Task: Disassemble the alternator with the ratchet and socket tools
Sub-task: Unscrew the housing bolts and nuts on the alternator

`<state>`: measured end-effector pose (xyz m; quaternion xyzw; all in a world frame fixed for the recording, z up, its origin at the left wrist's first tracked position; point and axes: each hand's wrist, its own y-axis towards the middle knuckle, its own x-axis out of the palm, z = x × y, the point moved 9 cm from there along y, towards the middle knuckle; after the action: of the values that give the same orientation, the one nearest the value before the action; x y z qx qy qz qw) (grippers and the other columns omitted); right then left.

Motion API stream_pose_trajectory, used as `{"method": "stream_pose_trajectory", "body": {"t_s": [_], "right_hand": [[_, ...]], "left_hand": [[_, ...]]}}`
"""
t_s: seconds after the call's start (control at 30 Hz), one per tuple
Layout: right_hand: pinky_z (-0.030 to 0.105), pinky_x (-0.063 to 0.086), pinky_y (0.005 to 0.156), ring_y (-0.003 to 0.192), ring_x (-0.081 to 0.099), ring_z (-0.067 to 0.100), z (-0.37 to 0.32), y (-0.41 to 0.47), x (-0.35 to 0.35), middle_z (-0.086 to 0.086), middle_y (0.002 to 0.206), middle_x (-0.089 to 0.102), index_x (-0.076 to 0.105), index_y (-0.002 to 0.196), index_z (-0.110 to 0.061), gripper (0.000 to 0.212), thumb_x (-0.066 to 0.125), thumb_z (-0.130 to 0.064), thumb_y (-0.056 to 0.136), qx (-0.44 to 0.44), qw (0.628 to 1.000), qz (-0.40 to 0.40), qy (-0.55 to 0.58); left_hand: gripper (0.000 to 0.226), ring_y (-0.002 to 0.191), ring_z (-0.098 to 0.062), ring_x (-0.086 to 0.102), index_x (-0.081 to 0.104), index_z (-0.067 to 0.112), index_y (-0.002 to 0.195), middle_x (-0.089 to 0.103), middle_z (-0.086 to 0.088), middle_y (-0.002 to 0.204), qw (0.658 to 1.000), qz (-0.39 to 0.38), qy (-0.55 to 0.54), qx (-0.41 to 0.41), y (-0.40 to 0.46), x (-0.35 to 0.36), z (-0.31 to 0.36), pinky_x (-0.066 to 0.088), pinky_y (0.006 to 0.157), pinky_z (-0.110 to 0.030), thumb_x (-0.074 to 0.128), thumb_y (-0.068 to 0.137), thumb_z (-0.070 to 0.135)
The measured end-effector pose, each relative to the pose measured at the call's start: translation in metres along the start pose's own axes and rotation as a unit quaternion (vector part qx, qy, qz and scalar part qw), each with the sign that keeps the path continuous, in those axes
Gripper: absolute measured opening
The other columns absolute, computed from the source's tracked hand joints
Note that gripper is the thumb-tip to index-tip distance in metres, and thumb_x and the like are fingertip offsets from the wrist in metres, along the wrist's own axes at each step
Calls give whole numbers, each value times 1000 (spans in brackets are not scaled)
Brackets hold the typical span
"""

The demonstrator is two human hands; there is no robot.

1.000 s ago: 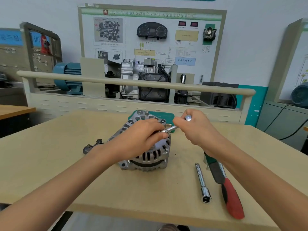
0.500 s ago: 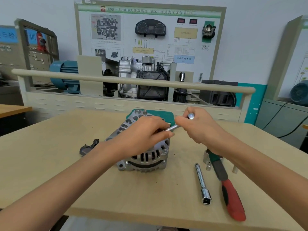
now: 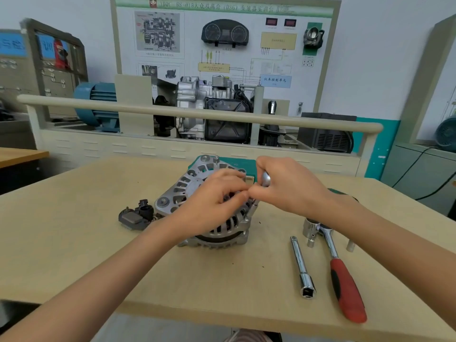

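Alternator (image 3: 197,193) looks heavy, rigid: left hand (image 3: 217,201) grips its housing, right hand (image 3: 288,188) apparently pinches a small driver (image 3: 254,206) just beside.

From my remote feed I see a silver-grey alternator (image 3: 197,193) on a pale beige table (image 3: 74,230), a dark grey, black-capped module (image 3: 137,217) beside it, a chrome extension bar (image 3: 302,266), and a ratchet (image 3: 343,275) with a red-and-black handle; behind, a teal motor (image 3: 96,102).
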<state>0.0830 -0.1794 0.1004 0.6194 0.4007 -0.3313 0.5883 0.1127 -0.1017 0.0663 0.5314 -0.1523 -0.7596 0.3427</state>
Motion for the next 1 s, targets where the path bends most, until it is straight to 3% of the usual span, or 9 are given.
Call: {"method": "stream_pose_trajectory", "body": {"t_s": [0.1, 0.2, 0.33, 0.43, 0.6, 0.7, 0.83, 0.9, 1.0], "right_hand": [[27, 31, 47, 68, 50, 16, -11, 1, 5, -6, 74, 53, 37, 72, -25, 26, 60, -32, 80, -32, 999, -20, -30], [27, 24, 45, 57, 39, 12, -24, 2, 6, -8, 62, 40, 38, 83, -21, 22, 55, -33, 83, -89, 992, -29, -89], [28, 21, 45, 48, 31, 4, -38, 1, 3, -8, 55, 35, 30, 72, -24, 23, 40, -38, 88, -164, 978, -18, -129], [28, 18, 44, 47, 33, 11, -50, -3, 1, -8, 54, 37, 36, 74, -23, 23, 25, -38, 86, -214, 966, 20, -146], [28, 24, 44, 45, 36, 17, -50, -11, -3, -5, 54, 42, 42, 72, -18, 18, 38, -28, 87, -247, 960, 50, -121], [28, 22, 44, 47, 37, 17, -38, -10, 0, -8, 51, 33, 37, 76, -18, 20, 33, -29, 92, -164, 972, 70, -154], [28, 14, 42, 51, 32, 17, -9, -7, 7, -2, 57, 25, 34, 82, -16, 15, 40, -24, 93, 56, 975, 88, -197], [27, 15, 42, 54, 33, 17, 0, -8, 8, 0, 57, 25, 34, 81, -15, 15, 43, -19, 92, 126, 971, 86, -184], [26, 14, 43, 53, 35, 19, 3, -14, 3, 0, 61, 32, 34, 81, -15, 14, 40, -20, 93, 132, 967, 118, -181]], "left_hand": [[22, 130, 4, 35, 64, 11, 81, 63, 9, 117, 999, -21, 43, 21, -3, 9, -1, -6, 116, -23, 47, 95, 11], [24, 125, 3, 42, 63, 25, 80, 60, 22, 114, 999, -13, 34, 25, -7, 5, 0, -8, 117, -27, 50, 94, 11], [28, 115, 12, 45, 55, 46, 80, 54, 42, 94, 999, 24, 25, -8, -11, -3, -2, -18, 112, -27, 59, 90, 20], [34, 96, 16, 51, 49, 45, 68, 55, 40, 78, 999, 9, 11, -39, -8, 0, -6, -15, 114, -33, 61, 88, 20], [43, 63, 14, 53, 42, 37, 54, 49, 25, 47, 998, -26, 29, -55, -1, 9, -4, -8, 116, -43, 62, 86, 17], [51, 56, 13, 52, 39, 37, 50, 46, 24, 41, 999, -19, 18, -46, 0, 10, 2, -7, 117, -44, 65, 85, 10], [33, 60, 10, 54, 55, 28, 60, 51, 30, 47, 999, -24, 24, -40, 4, 17, 2, 4, 118, -35, 64, 84, 7], [20, 61, -1, 57, 64, 16, 66, 58, 23, 58, 999, -27, 11, -35, 6, 21, 5, 36, 98, -32, 65, 83, 5], [11, 71, -21, 61, 66, 8, 70, 68, 2, 74, 998, -16, 49, -36, 9, 22, 5, 36, 66, -23, 64, 81, 9]]}}
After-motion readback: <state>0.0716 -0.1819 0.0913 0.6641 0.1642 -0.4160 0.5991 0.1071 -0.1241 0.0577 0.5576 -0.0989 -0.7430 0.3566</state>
